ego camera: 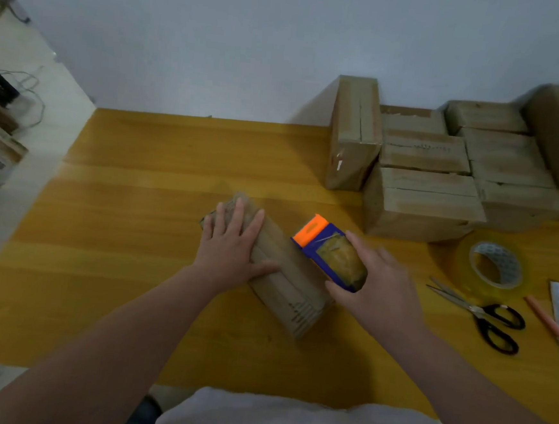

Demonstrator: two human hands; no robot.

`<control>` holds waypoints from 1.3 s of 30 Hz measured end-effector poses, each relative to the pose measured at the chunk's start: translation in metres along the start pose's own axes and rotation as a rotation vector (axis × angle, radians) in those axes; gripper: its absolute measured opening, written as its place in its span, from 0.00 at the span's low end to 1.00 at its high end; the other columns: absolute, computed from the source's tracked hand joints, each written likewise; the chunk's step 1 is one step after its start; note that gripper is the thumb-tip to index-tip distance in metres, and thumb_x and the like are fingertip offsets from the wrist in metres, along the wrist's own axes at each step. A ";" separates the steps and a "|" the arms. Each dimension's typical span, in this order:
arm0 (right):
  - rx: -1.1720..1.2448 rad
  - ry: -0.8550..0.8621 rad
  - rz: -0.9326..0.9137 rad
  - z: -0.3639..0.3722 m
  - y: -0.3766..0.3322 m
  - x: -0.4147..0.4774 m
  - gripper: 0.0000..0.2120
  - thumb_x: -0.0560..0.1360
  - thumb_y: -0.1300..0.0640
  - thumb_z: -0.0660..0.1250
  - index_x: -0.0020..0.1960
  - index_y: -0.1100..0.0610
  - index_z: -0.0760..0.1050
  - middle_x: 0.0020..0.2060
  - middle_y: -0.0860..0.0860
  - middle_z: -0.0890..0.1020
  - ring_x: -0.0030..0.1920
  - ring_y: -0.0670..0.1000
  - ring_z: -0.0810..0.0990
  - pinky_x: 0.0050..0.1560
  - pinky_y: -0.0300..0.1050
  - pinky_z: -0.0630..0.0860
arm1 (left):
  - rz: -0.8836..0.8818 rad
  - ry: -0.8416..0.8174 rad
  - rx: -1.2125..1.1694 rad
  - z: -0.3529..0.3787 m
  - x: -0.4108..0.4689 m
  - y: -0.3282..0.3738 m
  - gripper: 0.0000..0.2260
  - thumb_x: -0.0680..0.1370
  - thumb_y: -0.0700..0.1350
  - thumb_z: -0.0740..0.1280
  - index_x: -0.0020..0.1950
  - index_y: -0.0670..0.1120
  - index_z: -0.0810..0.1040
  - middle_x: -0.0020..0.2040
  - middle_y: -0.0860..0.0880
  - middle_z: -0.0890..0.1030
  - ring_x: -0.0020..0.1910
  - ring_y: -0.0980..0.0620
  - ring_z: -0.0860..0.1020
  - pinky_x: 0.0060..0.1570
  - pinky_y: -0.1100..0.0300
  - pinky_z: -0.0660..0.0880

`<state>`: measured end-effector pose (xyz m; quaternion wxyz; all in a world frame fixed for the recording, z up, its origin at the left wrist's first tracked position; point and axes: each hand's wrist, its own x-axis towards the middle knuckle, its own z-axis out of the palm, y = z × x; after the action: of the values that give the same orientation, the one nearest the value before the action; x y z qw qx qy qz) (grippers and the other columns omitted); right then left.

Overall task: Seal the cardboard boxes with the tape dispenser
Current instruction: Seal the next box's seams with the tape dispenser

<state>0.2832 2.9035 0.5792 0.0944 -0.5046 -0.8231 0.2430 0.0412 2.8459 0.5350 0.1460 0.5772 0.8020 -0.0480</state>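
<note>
My left hand (232, 245) lies flat with fingers straight, pressing on the far end of the cardboard box (285, 289) in the middle of the yellow worktop (119, 232). My right hand (379, 283) grips the blue-and-orange tape dispenser (328, 252) against the box's 3 o'clock side. More stacked boxes (423, 189) stand at 2 o'clock.

The left hand (232, 241) lies flat on the box (286, 279); the right hand (379, 280) grips the dispenser (331, 252) on the box's right edge.
</note>
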 end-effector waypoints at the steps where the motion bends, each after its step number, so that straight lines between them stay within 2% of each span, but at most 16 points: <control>1: -0.013 -0.004 0.013 0.002 -0.002 0.000 0.41 0.69 0.42 0.73 0.76 0.44 0.58 0.50 0.48 0.71 0.51 0.49 0.73 0.46 0.42 0.73 | -0.023 0.013 -0.031 -0.002 0.003 -0.005 0.37 0.73 0.72 0.52 0.78 0.61 0.44 0.79 0.44 0.39 0.76 0.36 0.40 0.72 0.39 0.42; 3: -0.014 -0.011 0.040 0.008 -0.004 -0.001 0.41 0.69 0.42 0.73 0.76 0.44 0.58 0.52 0.49 0.72 0.52 0.49 0.73 0.48 0.42 0.74 | -0.093 0.020 -0.116 -0.006 0.011 -0.015 0.31 0.76 0.69 0.52 0.76 0.65 0.48 0.79 0.43 0.41 0.76 0.34 0.42 0.71 0.36 0.45; 5: 0.011 -0.007 0.066 0.014 -0.007 -0.003 0.41 0.69 0.43 0.73 0.76 0.44 0.58 0.52 0.49 0.73 0.52 0.49 0.73 0.48 0.43 0.74 | -0.158 0.030 -0.192 -0.007 0.020 -0.024 0.34 0.75 0.70 0.56 0.77 0.63 0.48 0.78 0.41 0.47 0.75 0.35 0.48 0.71 0.37 0.50; 7: 0.047 0.003 0.098 0.019 -0.008 -0.005 0.41 0.69 0.44 0.74 0.76 0.45 0.58 0.53 0.49 0.74 0.53 0.50 0.73 0.49 0.43 0.74 | -0.157 0.047 -0.253 -0.009 0.028 -0.030 0.40 0.73 0.69 0.59 0.79 0.56 0.47 0.74 0.39 0.55 0.71 0.37 0.56 0.70 0.44 0.55; 9: 0.075 -0.001 0.126 0.021 -0.008 -0.006 0.41 0.69 0.44 0.74 0.76 0.45 0.58 0.56 0.50 0.74 0.55 0.50 0.73 0.51 0.43 0.74 | -0.123 0.051 -0.285 -0.011 0.037 -0.033 0.45 0.72 0.69 0.63 0.79 0.50 0.46 0.71 0.39 0.60 0.69 0.39 0.58 0.69 0.47 0.55; 12: 0.115 0.025 0.153 0.024 -0.004 -0.007 0.41 0.69 0.45 0.75 0.76 0.45 0.59 0.57 0.50 0.74 0.54 0.48 0.73 0.50 0.40 0.74 | -0.023 0.056 -0.315 -0.017 0.056 -0.033 0.48 0.70 0.67 0.67 0.79 0.47 0.47 0.71 0.40 0.61 0.70 0.39 0.59 0.70 0.48 0.53; 15: 0.140 0.107 0.170 0.023 0.001 -0.009 0.40 0.68 0.47 0.76 0.75 0.46 0.62 0.57 0.49 0.76 0.50 0.43 0.71 0.46 0.33 0.69 | 0.108 0.117 -0.347 -0.027 0.070 -0.024 0.43 0.71 0.60 0.71 0.78 0.44 0.55 0.72 0.39 0.61 0.72 0.41 0.59 0.72 0.50 0.55; 18: 0.212 0.191 0.179 0.013 0.006 -0.013 0.38 0.67 0.47 0.77 0.73 0.45 0.65 0.57 0.45 0.75 0.52 0.41 0.71 0.44 0.29 0.68 | 0.201 0.229 -0.297 -0.034 0.069 -0.006 0.36 0.73 0.57 0.70 0.75 0.43 0.63 0.72 0.39 0.62 0.72 0.40 0.60 0.73 0.50 0.57; 20: 0.270 0.216 0.179 0.003 0.007 -0.015 0.38 0.67 0.48 0.77 0.73 0.46 0.65 0.58 0.43 0.73 0.56 0.42 0.71 0.49 0.35 0.71 | 0.212 0.192 -0.218 -0.034 0.053 0.008 0.35 0.74 0.62 0.66 0.75 0.45 0.64 0.74 0.41 0.59 0.75 0.39 0.54 0.74 0.44 0.53; 23: 0.360 0.241 0.205 -0.010 0.007 -0.016 0.38 0.68 0.51 0.77 0.73 0.47 0.64 0.58 0.43 0.72 0.57 0.45 0.71 0.52 0.42 0.74 | 0.283 -0.015 -0.134 -0.024 0.014 0.027 0.40 0.71 0.72 0.58 0.78 0.55 0.55 0.79 0.47 0.47 0.77 0.44 0.40 0.72 0.35 0.44; 26: 0.465 0.229 0.255 -0.014 0.010 -0.015 0.39 0.67 0.56 0.77 0.74 0.47 0.63 0.57 0.44 0.72 0.57 0.46 0.72 0.54 0.45 0.76 | 0.370 -0.175 -0.022 -0.013 -0.015 0.035 0.44 0.66 0.77 0.58 0.77 0.62 0.48 0.78 0.50 0.36 0.76 0.45 0.33 0.69 0.31 0.37; 29: 0.557 0.164 0.225 -0.015 0.011 -0.016 0.34 0.67 0.61 0.77 0.67 0.45 0.66 0.54 0.44 0.75 0.54 0.47 0.75 0.49 0.45 0.77 | 0.411 -0.188 0.093 -0.006 -0.019 0.030 0.47 0.65 0.74 0.65 0.76 0.65 0.44 0.77 0.52 0.31 0.75 0.42 0.32 0.67 0.29 0.36; 33: 0.644 0.032 0.171 -0.017 0.013 -0.019 0.33 0.66 0.66 0.75 0.64 0.44 0.68 0.54 0.45 0.76 0.53 0.47 0.77 0.45 0.42 0.77 | 0.472 -0.169 0.072 -0.010 -0.021 0.013 0.44 0.67 0.65 0.71 0.76 0.64 0.49 0.77 0.56 0.35 0.76 0.44 0.33 0.68 0.29 0.36; 36: 0.701 -0.047 0.129 -0.020 0.008 -0.022 0.34 0.66 0.69 0.75 0.59 0.39 0.68 0.54 0.44 0.75 0.53 0.45 0.78 0.41 0.39 0.79 | 0.459 -0.195 -0.014 -0.016 -0.023 0.003 0.43 0.69 0.64 0.71 0.77 0.61 0.51 0.78 0.57 0.40 0.77 0.50 0.37 0.71 0.36 0.36; 38: 0.780 -0.091 0.099 -0.024 0.001 -0.026 0.33 0.63 0.68 0.76 0.57 0.41 0.70 0.54 0.44 0.75 0.49 0.40 0.79 0.36 0.35 0.77 | 0.363 -0.063 -0.271 -0.023 -0.029 0.005 0.33 0.75 0.60 0.67 0.77 0.53 0.59 0.78 0.52 0.55 0.77 0.51 0.51 0.74 0.51 0.46; 39: 0.814 -0.110 0.081 -0.026 -0.003 -0.027 0.32 0.61 0.65 0.76 0.57 0.42 0.70 0.53 0.43 0.76 0.48 0.38 0.79 0.36 0.33 0.77 | 0.259 0.039 -0.448 -0.028 -0.034 0.008 0.26 0.78 0.56 0.64 0.74 0.49 0.66 0.75 0.50 0.65 0.74 0.51 0.61 0.69 0.60 0.55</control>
<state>0.3041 2.8863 0.6060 0.2323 -0.4444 -0.6431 0.5787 0.0532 2.8243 0.5721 0.2598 0.6293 0.7145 0.1610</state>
